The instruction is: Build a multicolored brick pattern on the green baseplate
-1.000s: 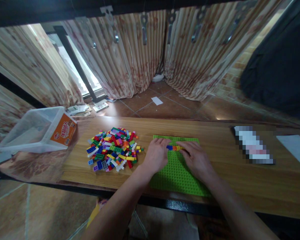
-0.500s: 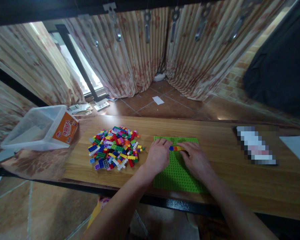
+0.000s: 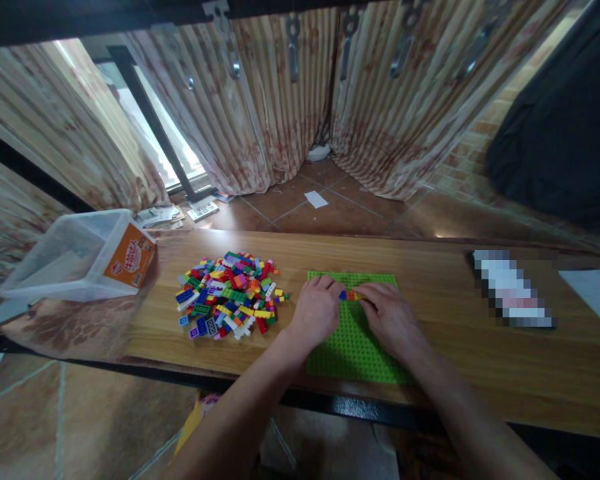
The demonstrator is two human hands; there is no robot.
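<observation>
A short row of blue, yellow and orange toy bricks (image 3: 351, 295) lies over the upper part of the green baseplate (image 3: 355, 353). At its blue end, my left hand (image 3: 318, 308) is closed, with the fingertips hidden. My right hand (image 3: 387, 313) pinches the other end between thumb and fingers. Both hands rest low over the plate; whether the bricks are pressed onto its studs I cannot tell. To the left of my left hand is a heap of loose coloured bricks (image 3: 230, 293).
On the left stands a clear plastic bin (image 3: 75, 257) with an orange label. A dark-edged, blurred-out flat object (image 3: 513, 290) and a white paper sheet (image 3: 593, 297) lie to the right on the wooden table (image 3: 445, 347). The table's black front edge (image 3: 350, 408) runs below my forearms.
The fingers of my right hand have shifted slightly along the brick row. Otherwise both hands and the heap stay as they were; the view has tilted a touch.
</observation>
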